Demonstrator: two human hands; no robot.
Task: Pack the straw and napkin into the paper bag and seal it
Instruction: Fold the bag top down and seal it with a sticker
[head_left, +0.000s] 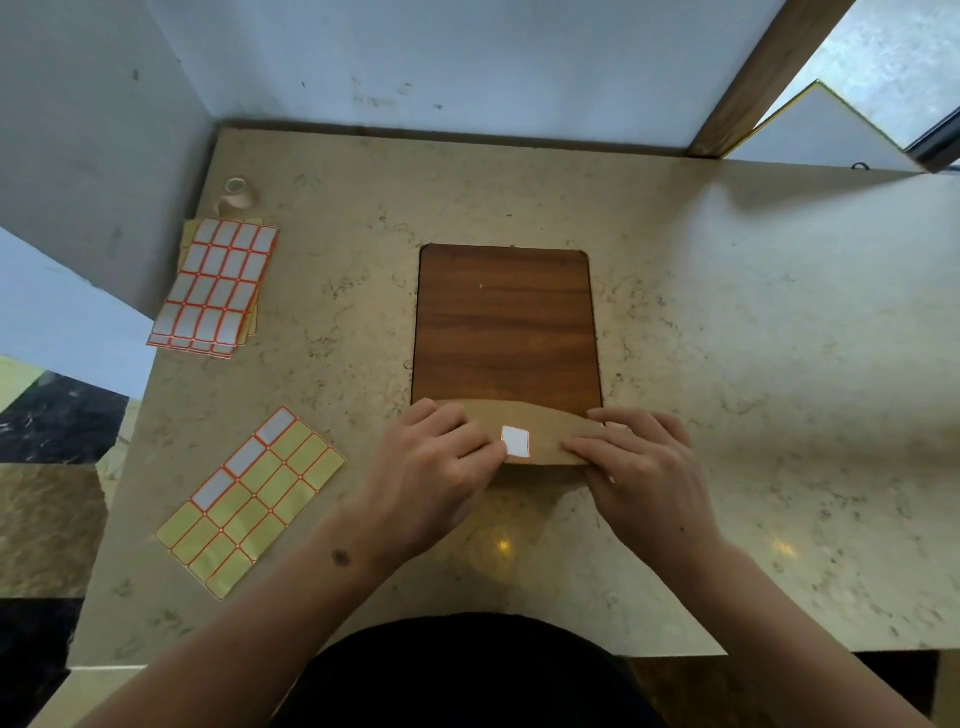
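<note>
- Low centre of the frame, and we're at the sealing stage: the paper bag (540, 434) lies on the desk (727, 312), its far part over the near edge of a dark wooden board (506, 322).
- A white sticker with a red border (515, 441) sits on the bag's folded flap, right at the flap's near edge where it would bridge onto the body.
- Left hand (431, 467): its grip isn't clamped on anything, the fingertips are pressed flat on the bag at the sticker's left edge.
- Right hand (639, 467): same story, fingers together and laid flat, pinning the bag's right end down.
- Straw and napkin? Not visible anywhere on the desk, so my read is they're already inside; the bag hides any proof.
- Lower left, a label sheet (249, 501) shows mostly bare yellow backing with a few white labels left; upper left, a stack of fuller sheets (215, 286) and a small tape roll (238, 193).
- Judgement: nearly finished. What's left looks like rubbing the sticker down firmly and letting go.
</note>
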